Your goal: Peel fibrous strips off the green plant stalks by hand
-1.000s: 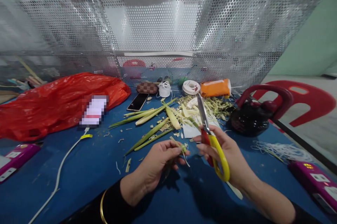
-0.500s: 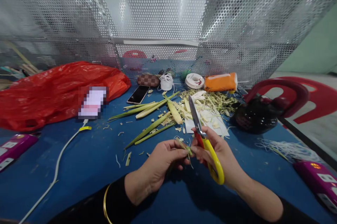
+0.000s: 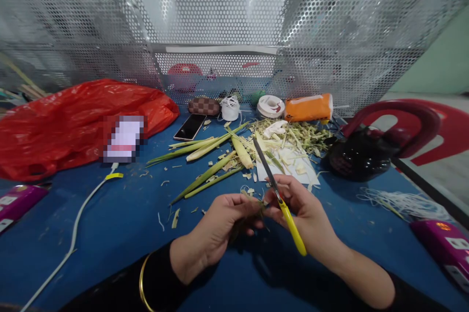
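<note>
My left hand (image 3: 216, 226) is closed around a small bundle of green and pale leaf strips (image 3: 252, 204), pinched between thumb and fingers just above the blue table (image 3: 120, 234). My right hand (image 3: 304, 209) grips yellow-handled scissors (image 3: 280, 199), blades together and pointing up and away, and its fingertips touch the same leaf bundle. The two hands meet at the table's near middle. Long green leaf strips (image 3: 205, 165) and a heap of trimmings (image 3: 293, 138) lie just beyond them.
A red plastic bag (image 3: 73, 121) fills the left. A phone (image 3: 189, 127), a white cable (image 3: 73, 239), tape rolls (image 3: 270, 106), an orange pack (image 3: 308, 107) and a black kettle (image 3: 362, 156) stand around. Purple boxes (image 3: 445, 246) sit at both edges. Perforated metal screens (image 3: 234, 24) wall the back.
My right hand has moved left with the scissors until it touches the leaf bundle in my left hand. The scissor blades tilted further left. The view dipped slightly.
</note>
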Demonstrator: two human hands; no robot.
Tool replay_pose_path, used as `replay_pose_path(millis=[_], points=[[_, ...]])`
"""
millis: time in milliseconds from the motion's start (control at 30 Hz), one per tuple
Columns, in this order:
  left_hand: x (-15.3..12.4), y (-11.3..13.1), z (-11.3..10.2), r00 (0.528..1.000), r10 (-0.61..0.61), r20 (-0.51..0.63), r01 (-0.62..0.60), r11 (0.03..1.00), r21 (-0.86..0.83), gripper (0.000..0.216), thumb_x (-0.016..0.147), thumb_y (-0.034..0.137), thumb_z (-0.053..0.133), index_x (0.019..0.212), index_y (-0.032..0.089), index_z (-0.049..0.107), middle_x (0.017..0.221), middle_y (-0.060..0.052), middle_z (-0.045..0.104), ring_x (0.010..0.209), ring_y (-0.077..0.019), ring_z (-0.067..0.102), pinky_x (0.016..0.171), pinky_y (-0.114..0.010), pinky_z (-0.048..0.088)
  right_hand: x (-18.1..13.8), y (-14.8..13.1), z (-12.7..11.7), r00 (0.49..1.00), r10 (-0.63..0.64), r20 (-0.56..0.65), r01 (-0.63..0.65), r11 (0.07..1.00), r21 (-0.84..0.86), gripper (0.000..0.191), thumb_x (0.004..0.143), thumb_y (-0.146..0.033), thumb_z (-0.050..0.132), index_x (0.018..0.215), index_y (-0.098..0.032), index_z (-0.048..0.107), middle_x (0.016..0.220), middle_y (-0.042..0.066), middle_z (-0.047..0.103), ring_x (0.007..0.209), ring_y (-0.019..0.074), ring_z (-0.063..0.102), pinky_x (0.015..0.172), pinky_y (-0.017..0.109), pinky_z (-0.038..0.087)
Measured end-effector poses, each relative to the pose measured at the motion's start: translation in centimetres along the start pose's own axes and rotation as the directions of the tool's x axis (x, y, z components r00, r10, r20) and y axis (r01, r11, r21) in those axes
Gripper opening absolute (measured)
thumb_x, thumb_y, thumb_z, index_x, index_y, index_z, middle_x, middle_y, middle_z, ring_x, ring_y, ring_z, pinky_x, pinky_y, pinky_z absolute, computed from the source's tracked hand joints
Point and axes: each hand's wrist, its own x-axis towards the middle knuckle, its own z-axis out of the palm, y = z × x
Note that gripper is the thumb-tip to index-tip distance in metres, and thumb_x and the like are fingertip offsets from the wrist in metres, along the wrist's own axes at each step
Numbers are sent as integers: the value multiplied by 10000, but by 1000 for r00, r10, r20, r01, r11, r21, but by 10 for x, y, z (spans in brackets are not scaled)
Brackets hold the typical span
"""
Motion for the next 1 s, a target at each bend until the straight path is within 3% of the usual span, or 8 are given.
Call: replay_pose_path(millis=[467, 633, 800, 1000], points=[[-1, 1, 0, 1000, 25, 9, -25, 1000, -3, 181, 701, 226, 740, 817, 97, 689, 769, -72, 686, 604, -113, 636, 500, -171, 431, 4, -3, -5, 997, 65, 38, -68, 993, 94, 488, 639, -179, 777, 1055, -245, 531, 781, -32, 638, 664, 114, 614, 614, 241, 506], [1, 0, 0, 999, 20, 37, -22, 999, 32, 157, 745, 228, 701, 826, 100, 659, 836, -102, 706, 627, -109, 651, 517, -161, 449, 3, 0, -4, 985, 175, 1, -172, 968, 184, 457, 687, -264, 774, 1058, -254, 507, 736, -59, 609, 547, 73, 570, 472, 178, 437], [0, -1, 2, 998, 19, 54, -22, 998, 55, 217, 772, 304, 685, 845, 101, 664, 831, -88, 703, 601, -95, 638, 508, -159, 453, 3, -3, -1, 981, 193, 16, -193, 968, 162, 415, 693, -290, 770, 1019, -244, 518, 716, -71, 573, 533, 75, 585, 467, 184, 432], [2, -3, 2, 1000, 4, 31, -6, 996, 87, 170, 749, 256, 707, 815, 106, 658, 785, -72, 699, 578, -87, 624, 510, -162, 456, 4, -4, 2, 982, 190, -2, -187, 970, 156, 445, 656, -276, 790, 1006, -236, 517, 681, -80, 563, 483, 56, 517, 467, 197, 444]])
